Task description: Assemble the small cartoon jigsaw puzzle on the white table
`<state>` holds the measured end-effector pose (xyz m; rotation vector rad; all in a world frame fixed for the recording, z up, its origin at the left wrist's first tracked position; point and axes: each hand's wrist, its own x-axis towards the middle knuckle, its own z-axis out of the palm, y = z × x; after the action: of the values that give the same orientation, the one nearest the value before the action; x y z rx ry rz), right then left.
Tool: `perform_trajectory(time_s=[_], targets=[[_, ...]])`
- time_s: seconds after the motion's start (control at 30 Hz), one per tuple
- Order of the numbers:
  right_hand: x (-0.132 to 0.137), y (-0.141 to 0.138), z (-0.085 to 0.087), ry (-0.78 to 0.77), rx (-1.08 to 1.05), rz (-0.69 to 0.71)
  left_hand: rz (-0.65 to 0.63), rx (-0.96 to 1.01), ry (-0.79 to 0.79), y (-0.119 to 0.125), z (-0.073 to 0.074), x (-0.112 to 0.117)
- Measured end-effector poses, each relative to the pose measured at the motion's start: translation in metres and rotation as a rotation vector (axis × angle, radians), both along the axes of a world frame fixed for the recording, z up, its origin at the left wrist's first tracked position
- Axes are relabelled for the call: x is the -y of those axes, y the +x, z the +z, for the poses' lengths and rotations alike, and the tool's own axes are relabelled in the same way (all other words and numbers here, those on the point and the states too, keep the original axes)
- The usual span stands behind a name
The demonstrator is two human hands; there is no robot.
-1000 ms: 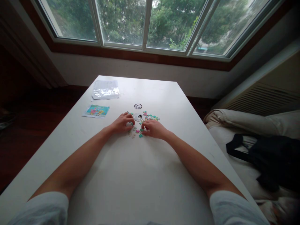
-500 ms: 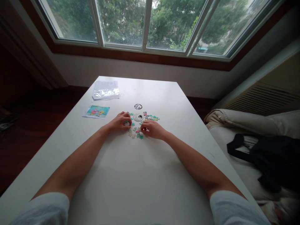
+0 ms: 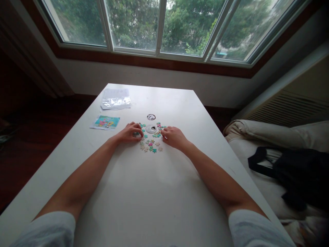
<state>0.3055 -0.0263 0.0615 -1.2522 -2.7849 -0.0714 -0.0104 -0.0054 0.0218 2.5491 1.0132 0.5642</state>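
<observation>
Small jigsaw puzzle pieces, teal, pink, yellow and pale, lie loose around a round grommet cover in the tabletop. My left hand rests at the left edge of the pieces, its fingers curved and thumb apart from them, with a few pieces beneath. On the right side, my right hand is over the pieces with its fingertips drawn together. Whatever those fingertips pinch, if anything, is too small and hidden to make out.
A small colourful cartoon picture lies to the left on the white table. Behind it is a clear plastic bag with paper. A round hole sits beyond the cover. Dark clothing lies on the sofa at right.
My right hand has moved right and slightly away from me, uncovering pale pieces at the near side and covering those at the right. My left hand has barely shifted.
</observation>
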Motion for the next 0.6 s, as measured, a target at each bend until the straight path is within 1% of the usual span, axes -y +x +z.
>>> perform_trajectory(time_s=[0.07,0.17,0.33,0.47,0.6], targets=[[0.003,-0.001,0.002,-0.008,0.054,0.022,-0.006,-0.002,-0.002,0.001,0.0,0.0],[0.004,-0.002,0.004,-0.054,0.064,0.04,0.001,0.0,0.009,0.004,0.001,0.001],[0.004,0.0,0.006,-0.15,-0.015,0.054,0.01,-0.013,0.026,0.012,0.001,0.005],[0.006,-0.004,0.003,-0.224,-0.077,0.121,-0.009,-0.012,0.022,0.016,0.001,0.006],[0.009,-0.008,-0.001,-0.25,-0.099,0.135,-0.02,0.026,0.006,0.018,0.0,0.005]])
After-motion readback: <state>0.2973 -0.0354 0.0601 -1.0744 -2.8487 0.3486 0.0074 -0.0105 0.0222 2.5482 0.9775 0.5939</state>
